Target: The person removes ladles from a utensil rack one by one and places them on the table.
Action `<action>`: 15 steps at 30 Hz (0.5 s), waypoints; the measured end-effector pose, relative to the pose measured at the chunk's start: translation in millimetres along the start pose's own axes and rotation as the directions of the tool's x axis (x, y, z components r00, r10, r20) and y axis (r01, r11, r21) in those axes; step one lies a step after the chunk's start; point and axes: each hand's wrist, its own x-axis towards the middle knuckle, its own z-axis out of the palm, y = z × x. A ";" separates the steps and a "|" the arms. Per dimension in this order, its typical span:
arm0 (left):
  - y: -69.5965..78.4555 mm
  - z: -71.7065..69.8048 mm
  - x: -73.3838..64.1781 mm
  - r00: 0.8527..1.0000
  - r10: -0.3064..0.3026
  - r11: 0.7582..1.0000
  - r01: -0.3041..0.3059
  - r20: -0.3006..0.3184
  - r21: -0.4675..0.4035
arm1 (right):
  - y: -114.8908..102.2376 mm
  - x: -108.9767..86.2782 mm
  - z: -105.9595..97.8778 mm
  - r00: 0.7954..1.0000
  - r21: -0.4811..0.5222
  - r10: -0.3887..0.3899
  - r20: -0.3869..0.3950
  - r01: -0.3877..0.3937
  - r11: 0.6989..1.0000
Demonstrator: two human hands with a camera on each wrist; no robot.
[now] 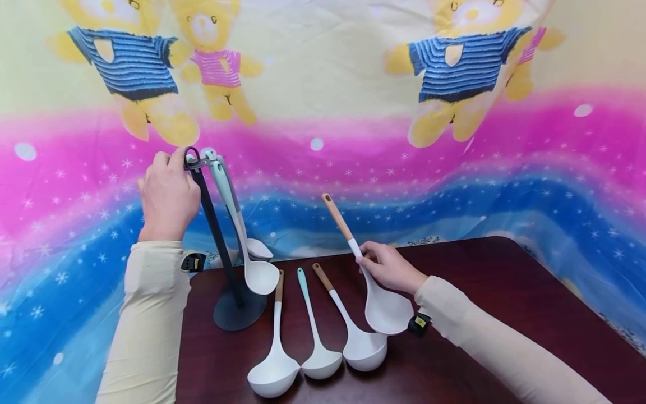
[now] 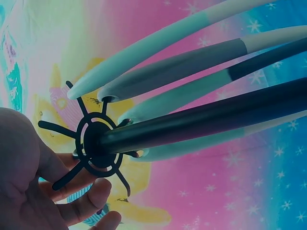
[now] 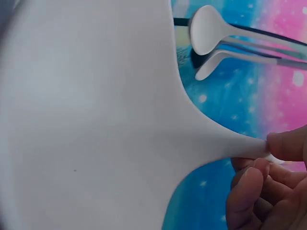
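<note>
**White plastic-looking ladle with a tan wood-look handle (image 1: 387,313) pinched by its neck in the right hand (image 1: 386,266)**

In the head view this ladle slants above the dark red-brown table (image 1: 469,292), handle tip towards 11 o'clock, bowl towards 5. The right thumb and fingers are drawn close together, with the slim white neck filling the narrow gap. Such a low grip probably keeps the weight of the bowl near the hand and leaves the holed handle end free.

From that bowl towards 8 o'clock, three more lie on the table: a white ladle with a brown wood-look handle (image 1: 364,352), a white ladle with a mint-green handle (image 1: 321,366) and a white ladle with a short tan handle (image 1: 272,377). Their bowls point to about 6 o'clock, seemingly set in a row for easy picking up. The held bowl overlaps the nearest one in view; whether they touch, I cannot tell.

Farther out, towards 10 o'clock, rises a black metal-looking stand with a round base (image 1: 217,238). A white hanging ladle with a pale mint handle (image 1: 261,276) and others, including one with a grey handle (image 2: 177,69), hang from its hooks. The left hand (image 1: 169,193) curls its fingers, slightly spread, around the hooked top, presumably to steady it.

At 12 o'clock hangs a bear-printed cloth backdrop (image 1: 323,73).
</note>
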 end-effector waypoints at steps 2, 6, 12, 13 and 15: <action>0.5 0.7 1.1 1.000 0.002 1.000 -0.002 -0.001 0.001 | 7.5 -2.4 -0.7 1.000 -0.018 0.023 0.015 -0.023 1.000; 0.9 1.9 2.0 1.000 -0.003 1.000 0.003 -0.011 -0.005 | 20.6 -4.9 -0.5 0.996 -0.043 0.077 0.049 -0.074 0.996; 1.5 2.2 2.1 0.999 -0.003 1.000 0.003 -0.041 -0.001 | 36.6 -2.6 0.9 0.978 -0.035 0.183 0.098 -0.180 0.983; 1.8 2.1 2.5 0.999 -0.003 1.000 0.003 -0.041 0.006 | 38.9 -2.2 1.0 0.972 -0.032 0.211 0.103 -0.209 0.977; 2.7 1.9 3.4 0.999 0.001 1.000 0.000 -0.040 0.024 | 44.3 -1.9 1.5 0.959 -0.031 0.260 0.114 -0.258 0.966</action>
